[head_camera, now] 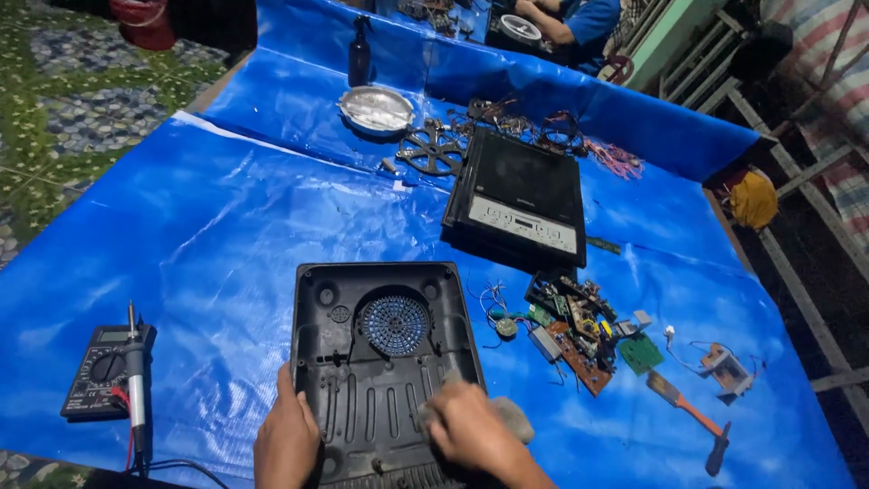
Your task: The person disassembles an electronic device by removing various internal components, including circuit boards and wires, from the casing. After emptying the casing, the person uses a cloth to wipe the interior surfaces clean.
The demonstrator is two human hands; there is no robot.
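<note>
Both hands [288, 439] gripping black casing [380, 362], fingers curled

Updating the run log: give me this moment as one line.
left hand: steadies black cooker base shell | right hand: presses grey cloth on shell | multimeter: left, untouched

Left of our left hand [287, 441], the blue plastic tarp [208, 235] lies open as far as the black multimeter with its probe [110, 369] near the edge. On the right, our right hand [471, 430] meets a heap of loose circuit boards [584, 326] and an orange-handled brush [692, 418]. Ahead, beyond the black plastic base shell [380, 362], a black induction cooktop [518, 199] blocks the way.
</note>
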